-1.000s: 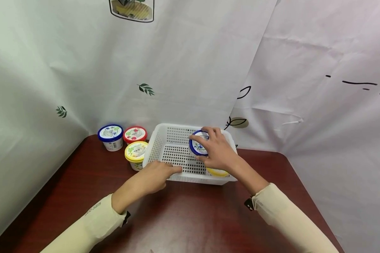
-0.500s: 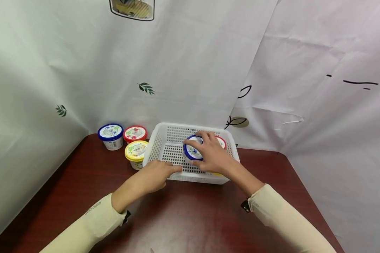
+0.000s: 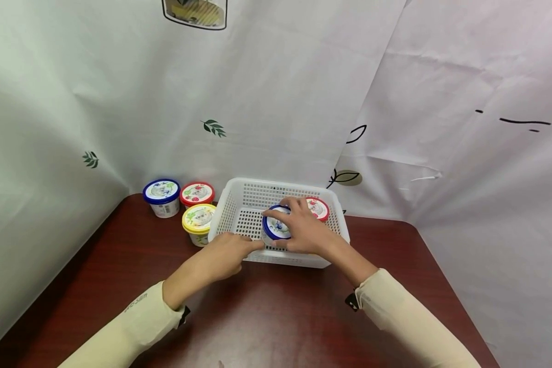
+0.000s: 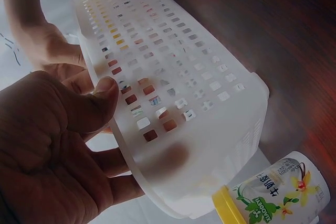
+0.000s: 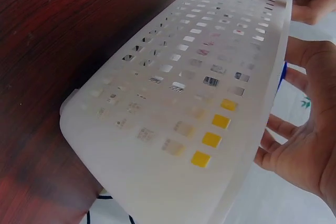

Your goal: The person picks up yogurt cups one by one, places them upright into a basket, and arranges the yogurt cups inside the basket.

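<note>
My right hand [image 3: 305, 230] grips a white tub with a blue lid [image 3: 276, 228] by the lid's edge, inside the white perforated plastic basket [image 3: 248, 182]. The hand hides part of that lid. My left hand [image 3: 221, 258] holds the basket's near left corner, its thumb and fingers on either side of the rim in the left wrist view. Behind my right hand, a tub with a red lid [image 3: 319, 208] stands in the basket's right end. Yellow of another tub [image 5: 211, 140] shows through the basket's holes in the right wrist view; my right forearm covers it in the head view.
Left of the basket stand three more tubs: blue-lidded [image 3: 162, 191], red-lidded [image 3: 197, 194] and yellow-lidded [image 3: 198, 220], the last close against the basket's side. A white printed curtain [image 3: 276, 102] hangs behind the dark red table [image 3: 276, 312].
My right hand has moved the blue-lidded tub left and toward me, lower in the basket, uncovering the red-lidded tub behind it. My left hand has stayed on the basket's rim.
</note>
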The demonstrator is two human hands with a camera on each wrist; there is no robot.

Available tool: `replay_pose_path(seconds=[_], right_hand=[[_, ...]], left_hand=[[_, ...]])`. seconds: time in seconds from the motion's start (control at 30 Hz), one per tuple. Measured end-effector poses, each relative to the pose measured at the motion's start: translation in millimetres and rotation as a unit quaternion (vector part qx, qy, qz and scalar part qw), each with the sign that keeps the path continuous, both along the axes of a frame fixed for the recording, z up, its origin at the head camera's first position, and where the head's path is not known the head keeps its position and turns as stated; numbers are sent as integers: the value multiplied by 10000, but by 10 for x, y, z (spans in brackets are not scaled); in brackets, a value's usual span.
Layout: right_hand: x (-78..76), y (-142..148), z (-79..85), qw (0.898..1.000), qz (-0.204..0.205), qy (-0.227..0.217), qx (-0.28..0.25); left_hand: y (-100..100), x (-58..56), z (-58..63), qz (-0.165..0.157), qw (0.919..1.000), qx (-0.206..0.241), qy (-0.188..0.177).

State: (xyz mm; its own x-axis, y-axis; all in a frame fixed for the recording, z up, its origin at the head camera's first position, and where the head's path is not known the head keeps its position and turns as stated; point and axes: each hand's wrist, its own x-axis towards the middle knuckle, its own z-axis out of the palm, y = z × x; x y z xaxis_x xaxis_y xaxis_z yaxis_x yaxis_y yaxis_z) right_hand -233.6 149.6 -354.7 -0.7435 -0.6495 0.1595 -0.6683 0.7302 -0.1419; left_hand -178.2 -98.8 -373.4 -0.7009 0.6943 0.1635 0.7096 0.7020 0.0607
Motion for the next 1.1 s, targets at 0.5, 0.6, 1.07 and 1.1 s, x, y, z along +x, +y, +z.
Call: replay_pose_path(seconds=[0.5,0.6,1.07,1.1], right_hand=[[-78,-17,-61,9966,-126,-795,192],[-97,-20,-75,9965,-72,-786,258],[-138,-39,-71,9949,164,-908,404],[-139,-38,-70,9948,179,-908,429]], left_hand=[[-3,-4,-6,-51,9999,83,25],[-7,-2,-5,-69,9999,107,78],[-20,-4,-12,-105,9997,41,214],[-20,-6,-10,-113,9997,40,200]])
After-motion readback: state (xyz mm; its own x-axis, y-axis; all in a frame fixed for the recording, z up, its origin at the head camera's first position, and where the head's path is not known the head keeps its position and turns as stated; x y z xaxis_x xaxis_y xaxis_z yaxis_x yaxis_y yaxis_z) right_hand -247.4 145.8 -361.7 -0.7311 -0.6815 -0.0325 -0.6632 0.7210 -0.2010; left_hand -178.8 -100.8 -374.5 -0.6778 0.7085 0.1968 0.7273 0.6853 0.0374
